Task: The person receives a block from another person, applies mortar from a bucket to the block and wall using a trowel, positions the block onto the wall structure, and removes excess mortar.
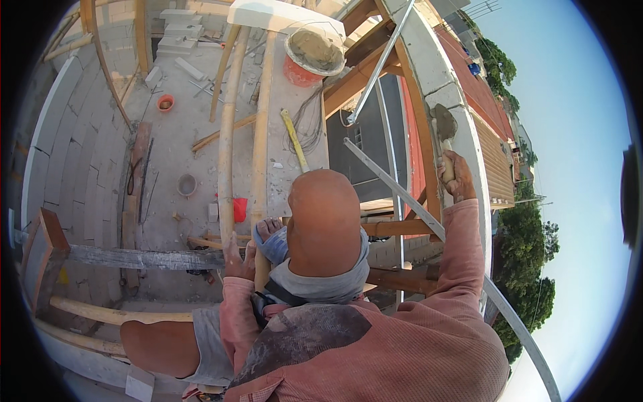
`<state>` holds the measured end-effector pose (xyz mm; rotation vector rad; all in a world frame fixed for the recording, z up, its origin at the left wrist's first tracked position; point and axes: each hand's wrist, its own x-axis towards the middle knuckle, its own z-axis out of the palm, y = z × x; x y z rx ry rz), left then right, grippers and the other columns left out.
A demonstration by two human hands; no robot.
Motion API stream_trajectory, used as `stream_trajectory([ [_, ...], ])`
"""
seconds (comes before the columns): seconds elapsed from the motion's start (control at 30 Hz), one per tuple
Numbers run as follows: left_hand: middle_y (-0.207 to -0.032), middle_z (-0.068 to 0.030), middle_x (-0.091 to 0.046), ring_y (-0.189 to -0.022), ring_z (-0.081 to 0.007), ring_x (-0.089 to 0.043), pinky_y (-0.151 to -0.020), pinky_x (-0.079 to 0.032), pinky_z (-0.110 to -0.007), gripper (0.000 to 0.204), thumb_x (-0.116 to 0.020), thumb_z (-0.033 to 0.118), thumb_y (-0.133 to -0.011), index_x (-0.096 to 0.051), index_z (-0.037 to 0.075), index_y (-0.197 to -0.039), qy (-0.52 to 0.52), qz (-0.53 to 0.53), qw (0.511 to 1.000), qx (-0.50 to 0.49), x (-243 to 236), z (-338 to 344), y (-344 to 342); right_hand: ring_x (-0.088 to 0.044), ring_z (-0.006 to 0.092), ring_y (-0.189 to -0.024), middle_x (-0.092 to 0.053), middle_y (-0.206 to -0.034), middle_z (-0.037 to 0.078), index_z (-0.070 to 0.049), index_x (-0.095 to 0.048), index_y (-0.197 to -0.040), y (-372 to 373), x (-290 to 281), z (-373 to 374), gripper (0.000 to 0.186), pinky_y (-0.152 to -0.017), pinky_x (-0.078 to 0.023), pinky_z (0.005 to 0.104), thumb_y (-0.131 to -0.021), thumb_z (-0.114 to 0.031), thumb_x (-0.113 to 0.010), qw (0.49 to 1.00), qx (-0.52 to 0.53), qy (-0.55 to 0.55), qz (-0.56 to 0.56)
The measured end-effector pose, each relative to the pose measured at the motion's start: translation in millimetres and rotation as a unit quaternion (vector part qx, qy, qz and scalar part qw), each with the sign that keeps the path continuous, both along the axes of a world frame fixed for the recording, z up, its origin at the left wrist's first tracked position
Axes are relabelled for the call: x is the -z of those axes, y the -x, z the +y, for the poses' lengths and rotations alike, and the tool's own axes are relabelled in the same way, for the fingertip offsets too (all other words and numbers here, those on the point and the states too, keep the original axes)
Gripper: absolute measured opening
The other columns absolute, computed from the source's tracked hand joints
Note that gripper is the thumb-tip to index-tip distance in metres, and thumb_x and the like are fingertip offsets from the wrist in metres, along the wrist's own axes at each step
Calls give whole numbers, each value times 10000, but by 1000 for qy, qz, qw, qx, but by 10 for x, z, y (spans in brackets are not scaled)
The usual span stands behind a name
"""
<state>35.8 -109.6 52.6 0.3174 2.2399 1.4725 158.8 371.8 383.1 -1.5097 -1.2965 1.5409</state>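
Note:
My right hand, arm stretched out to the right, is closed round the handle of a trowel. Grey mortar lies at the blade, over the top of the pale block wall. At my left side, my left hand is closed at the near end of a bamboo pole; part of its grip is hidden. My bare knee rises between the two arms, with a blue sandal on the foot beside it.
A red bucket of mortar stands on the plank ahead, near a yellow-handled tool and coiled wire. Metal bars slant across the right. Far below left are a floor, a small orange bucket and stacked blocks.

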Motion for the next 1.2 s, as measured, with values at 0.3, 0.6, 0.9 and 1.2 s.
stream_trajectory([
  [0.3,-1403,-313,-471,-1349,-432,-416,-1143,-317,-457,678,-633,391,-949,-457,-94,-1389,-22,9,1000,-5,-19,39,9,-554,131,-581,-565,-804,90,2,-490,-1034,-129,-404,81,210,-446,-487,182,-964,-156,-609,998,-29,-3,60],
  [0.6,-1394,-332,-466,-1329,-442,-433,-1131,-329,-450,701,-641,382,-944,-432,-110,-1398,-9,-8,1000,2,-114,23,6,-567,149,-600,-563,-808,97,-3,-507,-1047,-354,-522,-71,203,-449,-504,199,-969,-163,-605,997,-21,-29,74],
  [0.9,-1401,-326,-467,-1330,-439,-435,-1126,-337,-455,678,-639,366,-944,-445,-104,-1392,-5,9,1000,-1,-85,42,4,-550,104,-526,-566,-719,35,-32,-582,-870,-60,-248,-631,211,-430,-475,208,-956,-214,-641,970,-64,-170,-162],
  [1.2,-1417,-327,-457,-1351,-441,-416,-1145,-313,-462,676,-630,374,-946,-451,-96,-1398,-14,3,1000,-15,-155,23,48,-517,123,-560,-549,-744,48,-3,-570,-884,301,198,-221,226,-493,-491,251,-954,-212,-621,950,-87,-209,-215],
])
